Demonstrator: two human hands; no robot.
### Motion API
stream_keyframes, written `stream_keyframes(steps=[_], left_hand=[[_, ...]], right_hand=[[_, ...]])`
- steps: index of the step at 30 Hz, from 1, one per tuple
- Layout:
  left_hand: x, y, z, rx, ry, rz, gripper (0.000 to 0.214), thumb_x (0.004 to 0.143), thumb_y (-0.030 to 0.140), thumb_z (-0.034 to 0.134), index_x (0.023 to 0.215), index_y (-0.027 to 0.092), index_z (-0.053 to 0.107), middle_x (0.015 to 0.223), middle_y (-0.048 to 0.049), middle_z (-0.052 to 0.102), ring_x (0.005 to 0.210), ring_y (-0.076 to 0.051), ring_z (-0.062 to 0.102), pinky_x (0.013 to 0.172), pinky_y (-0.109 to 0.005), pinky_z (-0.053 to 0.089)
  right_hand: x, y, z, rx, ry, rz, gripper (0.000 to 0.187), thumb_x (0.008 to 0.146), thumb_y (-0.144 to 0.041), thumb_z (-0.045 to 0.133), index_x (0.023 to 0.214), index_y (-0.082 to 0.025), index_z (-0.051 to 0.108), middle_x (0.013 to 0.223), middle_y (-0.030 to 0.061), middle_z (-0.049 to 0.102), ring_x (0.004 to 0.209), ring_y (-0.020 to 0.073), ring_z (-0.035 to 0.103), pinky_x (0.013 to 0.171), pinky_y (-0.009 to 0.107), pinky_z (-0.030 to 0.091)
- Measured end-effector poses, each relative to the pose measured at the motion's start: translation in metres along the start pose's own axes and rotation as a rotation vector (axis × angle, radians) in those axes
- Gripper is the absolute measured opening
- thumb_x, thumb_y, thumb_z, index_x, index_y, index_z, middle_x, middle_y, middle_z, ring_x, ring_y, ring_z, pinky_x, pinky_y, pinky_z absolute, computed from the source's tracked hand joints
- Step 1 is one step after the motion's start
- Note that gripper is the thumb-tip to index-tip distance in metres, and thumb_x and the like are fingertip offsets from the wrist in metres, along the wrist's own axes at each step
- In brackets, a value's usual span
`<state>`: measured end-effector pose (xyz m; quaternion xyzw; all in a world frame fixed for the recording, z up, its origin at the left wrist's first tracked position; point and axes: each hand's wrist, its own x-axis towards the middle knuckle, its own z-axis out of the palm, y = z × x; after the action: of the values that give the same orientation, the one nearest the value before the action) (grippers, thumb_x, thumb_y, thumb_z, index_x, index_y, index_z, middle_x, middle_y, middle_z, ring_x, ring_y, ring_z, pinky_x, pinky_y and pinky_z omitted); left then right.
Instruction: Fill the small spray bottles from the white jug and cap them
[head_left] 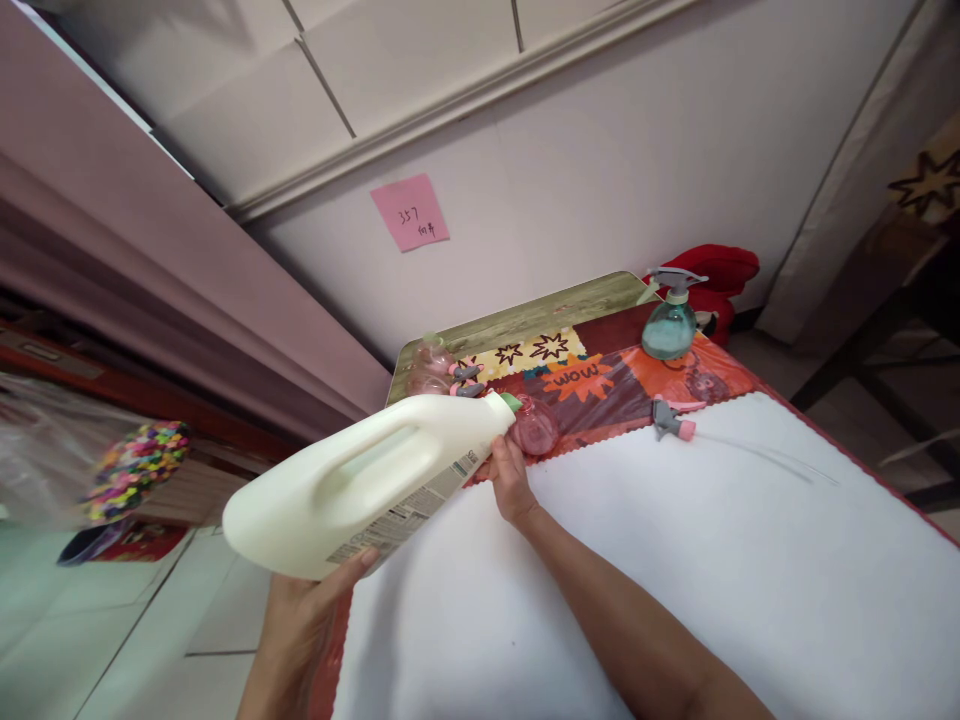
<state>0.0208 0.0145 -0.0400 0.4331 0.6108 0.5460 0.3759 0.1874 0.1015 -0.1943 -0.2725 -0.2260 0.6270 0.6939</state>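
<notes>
My left hand (311,610) grips the base of a large white jug (367,480), which is tipped on its side with its green-rimmed mouth (510,402) pointing right. The mouth meets the top of a small pink bottle (534,428) with no sprayer on it. My right hand (508,478) is closed around that pink bottle from the near side, steadying it on the table. A loose grey-and-pink spray head (671,422) with a long clear tube lies on the white cloth (675,580) to the right.
A teal spray bottle (670,322) stands at the table's far edge, with a red object (716,272) behind it. Two more pink spray bottles (439,368) sit at the far left corner. A colourful printed cloth (592,380) covers the table's back. A pink note (409,212) hangs on the wall.
</notes>
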Motion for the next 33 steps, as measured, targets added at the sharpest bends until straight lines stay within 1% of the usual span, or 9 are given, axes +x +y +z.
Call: stream_keyframes(steps=[2, 7, 11, 14, 19, 23, 27, 30, 33], left_hand=[[-0.0009, 0.0009, 0.0011, 0.002, 0.007, 0.003, 0.102, 0.048, 0.024, 0.100, 0.143, 0.020, 0.064, 0.123, -0.0123, 0.079, 0.123, -0.042, 0.070, 0.103, -0.051, 0.060], [0.0014, 0.0000, -0.0014, 0.010, 0.009, -0.013, 0.106, 0.043, 0.021, 0.101, 0.143, 0.021, 0.064, 0.122, -0.0110, 0.080, 0.120, -0.041, 0.071, 0.105, -0.051, 0.059], [0.0041, -0.0029, -0.0061, 0.004, 0.003, -0.023, 0.102, 0.044, 0.020, 0.101, 0.140, 0.020, 0.067, 0.122, -0.0112, 0.080, 0.121, -0.041, 0.071, 0.104, -0.051, 0.060], [0.0050, -0.0042, -0.0083, 0.014, -0.002, -0.024, 0.102, 0.043, 0.019, 0.101, 0.139, 0.020, 0.067, 0.121, -0.0114, 0.080, 0.122, -0.041, 0.070, 0.104, -0.050, 0.060], [0.0039, -0.0035, -0.0066, 0.016, 0.000, -0.020, 0.102, 0.044, 0.021, 0.102, 0.140, 0.021, 0.067, 0.120, -0.0105, 0.080, 0.123, -0.041, 0.070, 0.106, -0.050, 0.058], [0.0025, -0.0008, -0.0031, 0.011, 0.012, -0.005, 0.103, 0.044, 0.022, 0.102, 0.140, 0.021, 0.067, 0.119, -0.0109, 0.081, 0.122, -0.041, 0.070, 0.105, -0.051, 0.059], [0.0021, 0.0026, -0.0001, 0.015, 0.011, -0.024, 0.107, 0.039, 0.022, 0.102, 0.140, 0.020, 0.067, 0.120, -0.0120, 0.080, 0.121, -0.044, 0.071, 0.102, -0.053, 0.061], [0.0020, 0.0033, 0.0007, -0.005, -0.002, -0.028, 0.105, 0.041, 0.022, 0.102, 0.140, 0.020, 0.067, 0.122, -0.0122, 0.080, 0.122, -0.044, 0.070, 0.104, -0.053, 0.060], [0.0028, 0.0027, -0.0002, -0.007, -0.005, -0.032, 0.105, 0.040, 0.021, 0.102, 0.139, 0.020, 0.067, 0.122, -0.0123, 0.080, 0.123, -0.044, 0.069, 0.104, -0.053, 0.060]], right_hand=[[-0.0004, -0.0011, 0.0003, -0.007, 0.000, 0.001, 0.065, 0.085, -0.078, 0.064, 0.119, -0.023, 0.063, 0.109, 0.0113, 0.073, 0.092, 0.0302, 0.072, 0.068, 0.044, 0.065], [-0.0010, -0.0020, 0.0009, 0.005, -0.017, -0.013, 0.064, 0.087, -0.076, 0.063, 0.121, -0.022, 0.063, 0.110, 0.0112, 0.074, 0.095, 0.0306, 0.072, 0.070, 0.045, 0.065], [-0.0008, -0.0017, 0.0007, -0.020, -0.011, -0.031, 0.063, 0.088, -0.075, 0.061, 0.121, -0.022, 0.064, 0.107, 0.0103, 0.075, 0.100, 0.0315, 0.072, 0.073, 0.045, 0.065], [-0.0004, -0.0017, 0.0008, -0.046, -0.002, -0.046, 0.063, 0.089, -0.076, 0.060, 0.121, -0.022, 0.065, 0.106, 0.0108, 0.075, 0.104, 0.0318, 0.071, 0.075, 0.044, 0.065], [-0.0001, -0.0017, 0.0018, -0.014, 0.002, -0.011, 0.065, 0.085, -0.078, 0.062, 0.118, -0.022, 0.063, 0.103, 0.0093, 0.075, 0.094, 0.0299, 0.072, 0.068, 0.042, 0.065], [-0.0005, -0.0022, 0.0019, -0.017, -0.007, -0.007, 0.065, 0.086, -0.078, 0.062, 0.118, -0.022, 0.062, 0.108, 0.0099, 0.075, 0.096, 0.0296, 0.072, 0.066, 0.040, 0.064], [-0.0009, -0.0030, 0.0016, -0.040, 0.007, -0.014, 0.066, 0.086, -0.077, 0.061, 0.121, -0.022, 0.062, 0.113, 0.0106, 0.076, 0.101, 0.0303, 0.072, 0.067, 0.039, 0.064], [-0.0014, -0.0039, 0.0016, -0.032, -0.005, -0.018, 0.065, 0.088, -0.076, 0.060, 0.122, -0.021, 0.062, 0.113, 0.0108, 0.076, 0.102, 0.0305, 0.072, 0.069, 0.040, 0.065], [-0.0019, -0.0048, 0.0017, -0.025, -0.015, -0.028, 0.063, 0.088, -0.075, 0.061, 0.121, -0.021, 0.063, 0.111, 0.0107, 0.075, 0.097, 0.0297, 0.072, 0.069, 0.041, 0.065]])
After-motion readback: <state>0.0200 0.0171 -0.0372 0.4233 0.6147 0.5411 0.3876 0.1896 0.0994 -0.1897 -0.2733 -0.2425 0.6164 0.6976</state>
